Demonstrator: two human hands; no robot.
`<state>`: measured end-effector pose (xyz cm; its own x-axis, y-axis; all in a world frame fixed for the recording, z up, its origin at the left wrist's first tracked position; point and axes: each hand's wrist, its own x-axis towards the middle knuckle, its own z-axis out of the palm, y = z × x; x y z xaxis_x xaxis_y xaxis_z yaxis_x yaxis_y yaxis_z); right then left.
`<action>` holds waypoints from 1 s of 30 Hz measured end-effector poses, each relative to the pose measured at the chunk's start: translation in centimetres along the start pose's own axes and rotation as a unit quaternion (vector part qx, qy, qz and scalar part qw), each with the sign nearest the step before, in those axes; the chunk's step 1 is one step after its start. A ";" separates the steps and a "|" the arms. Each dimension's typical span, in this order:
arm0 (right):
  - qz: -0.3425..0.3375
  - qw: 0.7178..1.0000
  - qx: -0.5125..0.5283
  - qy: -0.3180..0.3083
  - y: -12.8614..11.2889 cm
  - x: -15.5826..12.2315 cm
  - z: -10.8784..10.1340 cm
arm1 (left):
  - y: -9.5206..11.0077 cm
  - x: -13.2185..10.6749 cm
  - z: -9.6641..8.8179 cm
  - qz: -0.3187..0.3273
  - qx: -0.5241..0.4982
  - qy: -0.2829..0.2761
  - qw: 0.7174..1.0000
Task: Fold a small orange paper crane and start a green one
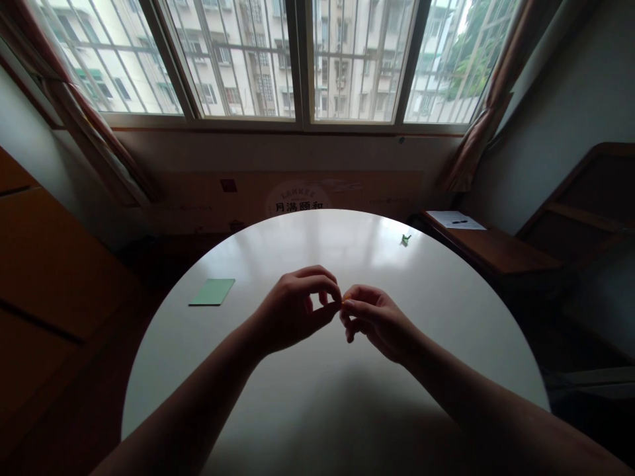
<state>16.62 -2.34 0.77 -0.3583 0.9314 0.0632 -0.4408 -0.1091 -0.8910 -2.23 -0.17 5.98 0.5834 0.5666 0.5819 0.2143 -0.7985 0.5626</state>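
In the head view, the action is all at the middle of the round white counter (446,324), where the left hand (292,311) and the right hand (380,320) meet fingertip to fingertip, and caught between them is a small orange piece (344,299)! The right fingers are pinched on it, thumb against index, the others curled loosely beneath; the left thumb and index come together at its left edge, and they look to be gripping it too, leaving a rounded gap behind their tips. The step in hand, by the look of it, is close fingertip work: shaping or pressing this tiny thing, both hands held up over the surface. The next move seems to call for a light, exact pinch, one side steady while the other works the edge; squeeze too hard and something this small could crumple or slip away. As for its looks, just a fleck of bright orange peeks out by the right thumb; the fingers cover the rest, so its full shape and its folds, if any, cannot be told. Out on the left lies a flat, pale green square (212,292), well apart from the hands, and over at the far right, near the rim, sits a little green angular figure (405,240), untouched.
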 end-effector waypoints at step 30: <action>-0.078 0.995 0.052 0.043 -0.4 0.2 0.1 | -0.4 -0.4 1.6 0.186 0.176 0.132 0.958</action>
<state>16.67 -2.16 1.16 -0.2091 0.9656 0.1547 -0.5702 0.0081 -0.8215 -1.32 -0.43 4.59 0.4617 0.2251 0.8580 0.3078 -0.9478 0.0831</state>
